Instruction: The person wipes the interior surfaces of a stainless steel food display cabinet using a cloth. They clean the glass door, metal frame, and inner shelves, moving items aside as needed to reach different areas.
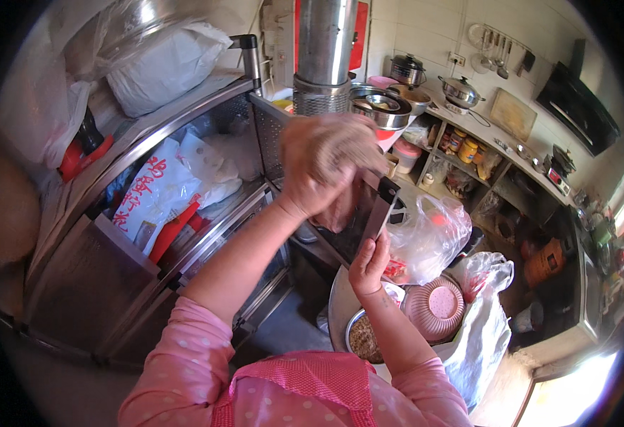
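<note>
My left hand (312,181) is raised in the middle of the view, blurred, with a crumpled brownish cloth (336,141) in it. The cloth is over the upper end of a dark, shiny panel with a metal edge (380,211). On the panel's face below the hand shows a skin-coloured patch, which looks like a reflection. My right hand (369,262) grips the lower part of the metal edge, fingers bent around it. The panel stands tilted between both hands; its far side is hidden.
At left stands an open metal cabinet (125,155) holding printed plastic bags (154,187). A steel flue pipe (327,48) rises ahead. On the right, a round table (338,299) carries plastic bags, a pink basket (435,309) and a bowl of brown crumbly food (364,339). Shelves (464,163) hold jars.
</note>
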A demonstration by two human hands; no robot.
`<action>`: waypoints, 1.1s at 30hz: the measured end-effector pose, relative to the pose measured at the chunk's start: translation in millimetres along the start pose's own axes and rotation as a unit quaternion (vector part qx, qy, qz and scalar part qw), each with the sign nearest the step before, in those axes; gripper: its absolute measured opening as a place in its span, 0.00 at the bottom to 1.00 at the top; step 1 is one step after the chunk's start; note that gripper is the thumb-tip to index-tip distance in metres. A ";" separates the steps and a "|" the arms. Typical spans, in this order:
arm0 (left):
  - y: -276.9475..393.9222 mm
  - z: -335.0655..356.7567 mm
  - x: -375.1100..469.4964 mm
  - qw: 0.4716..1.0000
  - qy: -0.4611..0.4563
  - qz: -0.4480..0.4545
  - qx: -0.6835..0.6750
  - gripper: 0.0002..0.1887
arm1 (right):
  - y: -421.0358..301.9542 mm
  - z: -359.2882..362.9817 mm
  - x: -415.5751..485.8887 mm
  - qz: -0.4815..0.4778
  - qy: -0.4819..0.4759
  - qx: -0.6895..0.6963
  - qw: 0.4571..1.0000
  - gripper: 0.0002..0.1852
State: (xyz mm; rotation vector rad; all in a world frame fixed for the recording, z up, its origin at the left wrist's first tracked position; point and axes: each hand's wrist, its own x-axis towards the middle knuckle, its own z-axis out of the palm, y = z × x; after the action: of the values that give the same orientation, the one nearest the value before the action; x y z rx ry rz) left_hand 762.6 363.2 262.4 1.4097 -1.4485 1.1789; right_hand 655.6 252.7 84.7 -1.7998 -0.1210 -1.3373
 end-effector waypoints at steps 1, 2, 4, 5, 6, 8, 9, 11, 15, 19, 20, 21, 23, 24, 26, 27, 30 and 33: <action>8.8 1.7 0.1 1.000 0.000 0.008 0.000 0.11 | 2.5 2.6 -3.5 -0.007 0.007 0.005 1.000 0.25; 17.8 5.0 0.3 1.000 0.001 0.017 -0.002 0.12 | 6.2 3.4 -7.4 -0.009 0.013 0.003 1.000 0.25; 20.4 3.3 -4.5 0.999 -0.008 0.004 0.046 0.13 | 6.4 0.0 -9.1 0.009 0.002 0.017 1.000 0.24; 16.5 2.6 -7.1 0.999 -0.006 -0.006 0.047 0.13 | 10.6 0.1 -8.4 0.010 0.002 0.038 0.999 0.24; 10.8 1.3 -10.2 0.999 -0.006 -0.017 0.048 0.14 | 11.0 0.4 -7.2 0.013 0.007 0.031 0.999 0.22; -24.9 -2.5 -4.7 0.998 -0.046 -0.045 0.024 0.12 | 13.3 -6.5 -5.7 0.049 -0.002 0.004 0.999 0.21; -37.5 -8.0 0.7 0.998 -0.042 -0.049 -0.010 0.11 | 15.3 -9.0 -3.1 0.039 0.001 0.000 0.999 0.21; -52.5 -18.8 -10.4 0.988 0.064 -0.139 -0.009 0.10 | 14.6 -7.0 2.9 0.017 0.009 0.000 1.000 0.21; -84.4 -38.0 -21.5 0.983 0.065 -0.142 0.094 0.12 | 12.4 1.5 2.6 -0.003 0.006 0.003 1.000 0.21; -29.7 -16.3 -5.9 0.986 0.062 -0.131 -0.077 0.10 | 5.8 -0.5 -3.1 0.008 0.011 -0.006 1.000 0.20; -17.5 -7.6 -7.5 0.984 0.064 -0.125 -0.107 0.11 | 6.3 1.2 -5.5 -0.002 0.012 0.000 1.000 0.21; 1.7 -4.4 -4.8 0.995 0.022 -0.076 -0.054 0.11 | 5.1 2.1 -7.7 -0.011 0.011 0.007 1.000 0.21; 33.8 -1.2 -3.5 0.998 -0.040 0.002 0.052 0.14 | -5.4 4.5 -8.9 -0.001 0.002 0.020 1.000 0.24; 51.0 -0.5 -1.8 0.998 -0.024 -0.008 0.052 0.15 | -9.4 2.6 -8.6 0.000 -0.005 0.029 1.000 0.24; 66.7 -4.6 -0.3 0.998 0.005 -0.027 0.049 0.16 | -4.3 5.0 -17.6 -0.028 0.017 -0.008 0.999 0.26; 62.9 -11.3 0.0 0.998 -0.034 -0.013 0.047 0.16 | -7.2 6.6 -18.2 -0.024 0.007 0.006 1.000 0.25; 28.4 -18.0 4.6 0.997 -0.064 0.010 0.049 0.15 | -9.2 2.0 -15.8 -0.001 -0.017 0.032 0.999 0.25; -41.3 -31.2 5.3 0.998 -0.057 0.014 -0.022 0.06 | -0.7 -0.8 -13.2 -0.004 -0.005 -0.002 1.000 0.24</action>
State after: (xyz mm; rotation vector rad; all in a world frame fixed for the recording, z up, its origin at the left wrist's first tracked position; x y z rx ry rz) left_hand 801.0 393.6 279.8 1.4511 -1.5690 1.0934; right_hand 649.1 257.8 74.3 -1.8115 -0.1329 -1.3347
